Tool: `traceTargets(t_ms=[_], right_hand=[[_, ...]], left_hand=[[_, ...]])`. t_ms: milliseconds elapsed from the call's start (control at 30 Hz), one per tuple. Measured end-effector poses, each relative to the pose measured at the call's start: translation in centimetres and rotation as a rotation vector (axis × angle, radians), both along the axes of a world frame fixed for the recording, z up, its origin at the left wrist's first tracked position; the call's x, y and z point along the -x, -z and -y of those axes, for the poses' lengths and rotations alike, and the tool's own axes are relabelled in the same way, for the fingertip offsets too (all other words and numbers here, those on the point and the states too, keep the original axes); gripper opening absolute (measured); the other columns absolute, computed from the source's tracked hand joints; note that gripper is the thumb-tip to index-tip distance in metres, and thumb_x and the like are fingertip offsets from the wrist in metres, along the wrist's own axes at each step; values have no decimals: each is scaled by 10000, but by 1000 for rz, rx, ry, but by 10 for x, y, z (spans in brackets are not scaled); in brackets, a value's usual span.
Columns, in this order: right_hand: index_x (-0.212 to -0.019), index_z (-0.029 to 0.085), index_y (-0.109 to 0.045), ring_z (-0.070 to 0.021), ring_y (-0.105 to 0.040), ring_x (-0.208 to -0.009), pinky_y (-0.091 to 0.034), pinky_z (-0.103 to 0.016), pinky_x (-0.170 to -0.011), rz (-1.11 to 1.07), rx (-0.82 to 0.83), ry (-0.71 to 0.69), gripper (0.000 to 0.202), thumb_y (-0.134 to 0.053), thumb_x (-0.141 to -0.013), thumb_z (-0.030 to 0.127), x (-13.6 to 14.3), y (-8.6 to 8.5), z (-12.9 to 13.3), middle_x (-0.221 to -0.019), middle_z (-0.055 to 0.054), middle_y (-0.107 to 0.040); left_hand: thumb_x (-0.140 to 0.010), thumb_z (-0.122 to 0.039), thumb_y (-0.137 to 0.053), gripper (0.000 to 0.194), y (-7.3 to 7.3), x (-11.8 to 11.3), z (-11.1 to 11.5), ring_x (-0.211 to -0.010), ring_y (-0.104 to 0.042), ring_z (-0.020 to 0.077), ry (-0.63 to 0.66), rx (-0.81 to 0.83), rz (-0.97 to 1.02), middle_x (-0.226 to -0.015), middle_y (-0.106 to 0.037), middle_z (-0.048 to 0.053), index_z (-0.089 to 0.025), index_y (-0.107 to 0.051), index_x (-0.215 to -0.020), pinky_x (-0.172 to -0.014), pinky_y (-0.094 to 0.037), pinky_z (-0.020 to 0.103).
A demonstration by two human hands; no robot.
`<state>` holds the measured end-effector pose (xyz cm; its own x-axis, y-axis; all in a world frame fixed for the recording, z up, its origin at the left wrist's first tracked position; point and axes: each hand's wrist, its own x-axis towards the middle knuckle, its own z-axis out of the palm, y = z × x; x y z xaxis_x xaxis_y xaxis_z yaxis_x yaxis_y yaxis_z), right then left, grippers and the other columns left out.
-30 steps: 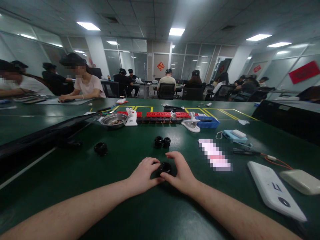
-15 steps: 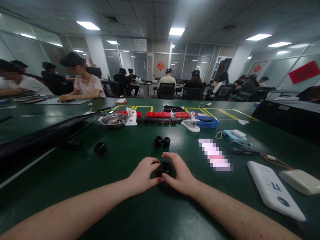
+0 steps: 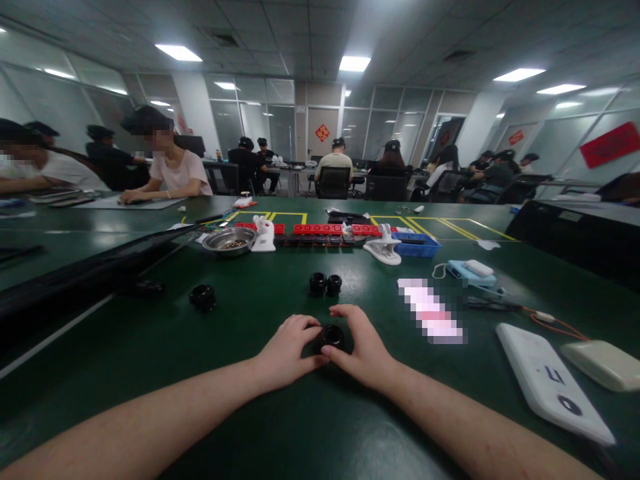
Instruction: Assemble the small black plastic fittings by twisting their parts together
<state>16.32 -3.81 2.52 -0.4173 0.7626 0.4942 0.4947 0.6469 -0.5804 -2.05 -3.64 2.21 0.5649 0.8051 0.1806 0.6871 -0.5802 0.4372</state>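
Note:
A black round fitting (image 3: 332,337) with a hole in its middle sits on the green table between my hands. My left hand (image 3: 289,350) is curled against its left side, fingers behind and thumb in front. My right hand (image 3: 363,347) curves around its right side, with the thumb at the near edge and the index finger stretched out beyond it. Part of the fitting is hidden by the fingers. Just ahead stand two more black fittings, a larger one (image 3: 318,284) and a smaller one (image 3: 334,285). Another black fitting (image 3: 203,297) lies off to the left.
Across the middle are a metal bowl (image 3: 220,248) with small parts, white clamps (image 3: 384,250), red strips (image 3: 317,229) and a blue tray (image 3: 417,249). On the right lie a white device (image 3: 537,367) and cables. A long black object (image 3: 75,277) spans the left. Other people sit beyond.
Almost nothing differs. The whole view has shifted very slightly, and both hands stay around the same fitting.

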Motion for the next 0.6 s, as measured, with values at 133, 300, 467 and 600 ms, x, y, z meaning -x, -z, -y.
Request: traceTargets(t_ms=[133, 300, 467, 600], right_hand=[[-1049, 188, -440, -220, -520, -868, -443, -392, -773, 29, 47, 26, 462, -647, -640, 249, 1, 1, -2, -936, -66, -531], [-1152, 199, -375, -202, -497, -990, -402, -381, -873, -4, 27, -141, 516, -513, -664, 101, -2, 1, 1, -1062, -74, -520], [-1162, 194, -367, -236, -462, -1045, -378, -418, -898, -16, 1, -65, 525, -561, -675, 167, -1, -1, 2, -1125, -98, -482], [-1063, 186, -434, -232, -513, -901, -433, -405, -797, 7, 45, 60, 465, -638, -651, 255, 2, 1, -1, -967, -78, -528]], left_hand=[[-757, -400, -555, 313, -1, 0, 1, -1005, -448, 228, -2, 8, 0, -1075, -512, 54, -223, -576, -1015, -885, -376, 389], [-742, -395, -576, 358, 0, 1, 0, -1037, -429, 232, 1, 20, 3, -1109, -500, 53, -228, -554, -1058, -908, -360, 396], [-740, -404, -576, 330, 2, 1, 0, -1021, -440, 237, 0, 2, 4, -1092, -507, 63, -209, -577, -1007, -889, -372, 390], [-750, -397, -564, 305, -1, -1, 1, -994, -451, 231, 0, 3, 12, -1066, -513, 55, -223, -581, -1000, -873, -381, 389]])
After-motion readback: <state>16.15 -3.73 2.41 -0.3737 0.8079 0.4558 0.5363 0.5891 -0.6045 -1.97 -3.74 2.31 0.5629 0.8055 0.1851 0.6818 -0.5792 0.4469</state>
